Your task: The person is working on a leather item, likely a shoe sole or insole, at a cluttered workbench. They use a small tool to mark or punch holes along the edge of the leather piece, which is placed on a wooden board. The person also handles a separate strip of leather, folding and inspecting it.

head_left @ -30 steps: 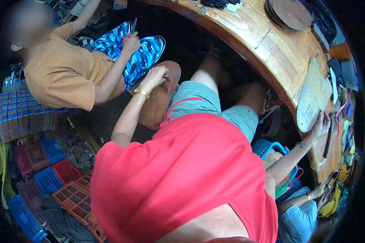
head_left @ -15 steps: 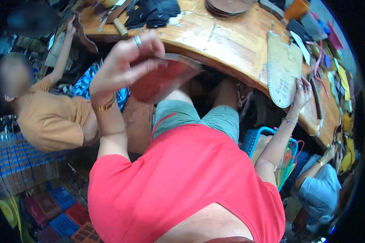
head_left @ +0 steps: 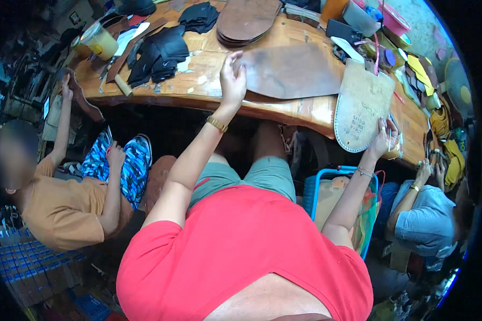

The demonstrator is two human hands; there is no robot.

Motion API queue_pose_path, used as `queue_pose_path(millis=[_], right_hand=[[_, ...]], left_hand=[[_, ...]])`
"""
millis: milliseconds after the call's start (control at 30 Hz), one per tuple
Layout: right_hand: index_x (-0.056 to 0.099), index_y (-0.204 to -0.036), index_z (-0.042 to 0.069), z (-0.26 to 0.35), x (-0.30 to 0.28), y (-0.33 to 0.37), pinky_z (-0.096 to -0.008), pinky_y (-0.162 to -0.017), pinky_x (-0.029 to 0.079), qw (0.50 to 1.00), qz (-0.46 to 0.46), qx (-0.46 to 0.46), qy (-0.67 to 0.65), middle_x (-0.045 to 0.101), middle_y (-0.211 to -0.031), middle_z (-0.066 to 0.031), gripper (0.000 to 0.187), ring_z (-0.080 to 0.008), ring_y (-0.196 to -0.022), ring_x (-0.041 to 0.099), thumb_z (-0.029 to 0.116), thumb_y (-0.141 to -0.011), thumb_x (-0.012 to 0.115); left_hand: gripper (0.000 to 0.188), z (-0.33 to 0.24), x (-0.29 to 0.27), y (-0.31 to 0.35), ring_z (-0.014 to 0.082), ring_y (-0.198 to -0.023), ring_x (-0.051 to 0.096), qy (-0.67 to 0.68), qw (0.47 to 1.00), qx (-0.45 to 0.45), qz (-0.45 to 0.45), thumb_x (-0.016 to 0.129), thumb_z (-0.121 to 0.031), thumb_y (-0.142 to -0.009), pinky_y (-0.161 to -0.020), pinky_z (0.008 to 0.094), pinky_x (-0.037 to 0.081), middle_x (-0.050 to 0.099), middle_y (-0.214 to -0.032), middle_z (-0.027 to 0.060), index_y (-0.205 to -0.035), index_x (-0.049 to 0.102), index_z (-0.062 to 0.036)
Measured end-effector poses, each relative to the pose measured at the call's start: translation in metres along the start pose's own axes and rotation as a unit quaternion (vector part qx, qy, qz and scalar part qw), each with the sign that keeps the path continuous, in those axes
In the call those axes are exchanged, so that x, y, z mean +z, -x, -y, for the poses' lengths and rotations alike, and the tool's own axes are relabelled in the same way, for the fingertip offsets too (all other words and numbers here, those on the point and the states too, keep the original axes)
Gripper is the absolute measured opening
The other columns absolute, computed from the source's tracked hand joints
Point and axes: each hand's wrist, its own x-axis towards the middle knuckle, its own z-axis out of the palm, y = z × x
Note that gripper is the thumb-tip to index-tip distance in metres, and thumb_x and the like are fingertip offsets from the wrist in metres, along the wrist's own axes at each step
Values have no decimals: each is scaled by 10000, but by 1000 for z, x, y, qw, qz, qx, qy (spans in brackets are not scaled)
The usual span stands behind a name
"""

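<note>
With my left hand [head_left: 233,80] I hold the left end of a brown leather panel [head_left: 294,69], the fingers bent at its edge. The panel lies over the table, rounded at one end, and its right end meets a pale template [head_left: 361,101]. That template has a rounded near end, small holes along its rim and handwritten marks. My right hand [head_left: 384,140] grips the template's lower right edge, which overhangs the table's front. A small pale thing near these fingers is too unclear to name.
A stack of brown leather pieces [head_left: 246,21] and black pieces [head_left: 158,56] lie on the wooden table [head_left: 209,93]. A blue basket [head_left: 310,195] stands below its edge. One person [head_left: 64,198] sits at left holding a strip; another [head_left: 423,219] works at right.
My left hand has swung the leather panel from above my lap, up and right onto the table beside the template. My right hand keeps its hold on the template.
</note>
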Motion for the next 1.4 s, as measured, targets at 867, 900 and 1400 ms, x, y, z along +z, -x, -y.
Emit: queue_pose_path(millis=[867, 900, 1400], right_hand=[[651, -1082, 26, 9, 5, -9, -323, -718, 485, 808, 85, -238, 533, 664, -865, -154, 244, -186, -774, 621, 178, -904, 578], [627, -1161, 16, 0, -7, -19, -334, -761, 499, 786, 77, -219, 573, 673, -969, -192, 298, -203, -837, 639, 179, -943, 506], [636, -930, -71, -12, 159, 32, -240, -562, 563, 944, 302, 130, 16, 682, -839, -141, 145, -194, -723, 692, 41, -868, 565]], left_hand=[[394, 17, 18, -54, 84, -845, 606, 92, 940, -202, 261, 607, 29, -843, -748, 206, 519, 643, -1016, 73, -1235, 571, 11], [401, 11, 23, -48, 82, -833, 608, 83, 941, -200, 259, 609, 20, -848, -740, 207, 520, 646, -1000, 76, -1246, 562, 10], [729, -10, 18, -32, 168, -806, 660, -296, 906, 74, 292, 834, -329, -665, -721, 285, 526, 663, -887, 89, -1243, 563, 24]])
